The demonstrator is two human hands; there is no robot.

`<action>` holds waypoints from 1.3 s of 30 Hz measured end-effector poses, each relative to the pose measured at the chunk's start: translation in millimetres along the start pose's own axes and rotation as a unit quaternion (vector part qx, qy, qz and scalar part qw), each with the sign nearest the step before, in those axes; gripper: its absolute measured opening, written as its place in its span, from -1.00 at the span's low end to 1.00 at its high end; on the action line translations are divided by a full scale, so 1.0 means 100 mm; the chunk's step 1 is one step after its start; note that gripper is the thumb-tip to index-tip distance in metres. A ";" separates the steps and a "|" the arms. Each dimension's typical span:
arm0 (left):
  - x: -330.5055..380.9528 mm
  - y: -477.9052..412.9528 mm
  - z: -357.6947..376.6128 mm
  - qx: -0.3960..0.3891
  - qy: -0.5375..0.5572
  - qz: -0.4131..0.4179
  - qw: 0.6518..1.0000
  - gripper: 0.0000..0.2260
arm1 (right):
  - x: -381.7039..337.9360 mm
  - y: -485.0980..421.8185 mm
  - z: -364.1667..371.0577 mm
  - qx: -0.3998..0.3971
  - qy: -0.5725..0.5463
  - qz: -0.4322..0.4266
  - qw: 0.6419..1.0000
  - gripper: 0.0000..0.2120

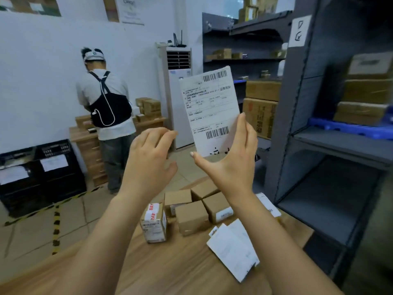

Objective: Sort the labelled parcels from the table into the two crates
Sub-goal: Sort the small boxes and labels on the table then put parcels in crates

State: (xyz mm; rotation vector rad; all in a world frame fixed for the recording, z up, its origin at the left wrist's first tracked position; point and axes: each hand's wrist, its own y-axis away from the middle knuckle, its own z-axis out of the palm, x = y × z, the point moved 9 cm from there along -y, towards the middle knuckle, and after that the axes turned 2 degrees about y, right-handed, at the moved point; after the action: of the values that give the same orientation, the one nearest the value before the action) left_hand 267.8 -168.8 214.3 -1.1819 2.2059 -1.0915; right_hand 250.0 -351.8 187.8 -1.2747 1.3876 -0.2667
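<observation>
Head view. The right hand (229, 167) grips a flat white labelled parcel (210, 107) by its lower edges, upright above the worktop (170, 269). The left hand (148, 158) hovers just beside it, fingers loosely spread, holding nothing. Small cardboard parcels (191, 217) lie on the worktop. Two black crates (57, 171) stand on the floor at left.

A right hand (231, 165) holds a flat white labelled parcel (210, 107) upright, thumb at its lower corner. The left hand (148, 158) hovers just beside it, fingers loose. Near below, small cardboard boxes (191, 216) sit on a wooden table (170, 271). Far left stand two black crates (42, 173).
</observation>
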 end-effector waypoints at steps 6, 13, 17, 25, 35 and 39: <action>0.36 0.33 0.10 -0.036 0.085 0.033 0.995 -0.41 | 0.09 0.53 -0.60 0.029 0.077 0.039 0.996 0.17; 1.14 0.51 0.01 -0.018 0.182 0.094 0.979 -0.45 | 0.12 0.86 -1.51 0.085 0.152 0.046 0.984 0.15; 1.76 0.61 -0.11 -0.022 0.238 0.138 0.961 -0.44 | 0.14 1.10 -2.21 0.132 0.207 0.066 0.967 0.15; 3.25 1.12 -0.72 -0.034 0.369 0.227 0.900 -0.39 | -0.02 1.96 -3.89 0.206 0.322 0.123 0.916 0.19; 4.92 2.09 -1.83 -0.050 0.507 0.323 0.798 -0.42 | -0.65 3.27 -5.76 0.293 0.448 0.191 0.823 0.18; 5.51 2.49 -2.21 -0.068 0.547 0.363 0.751 -0.43 | -0.92 3.77 -6.36 0.340 0.495 0.216 0.770 0.18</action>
State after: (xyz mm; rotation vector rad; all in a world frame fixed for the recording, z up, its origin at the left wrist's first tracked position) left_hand -311.3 -444.0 156.7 0.5954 3.1235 -1.4040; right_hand -486.6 -454.1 140.5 -0.0991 2.1194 -1.1177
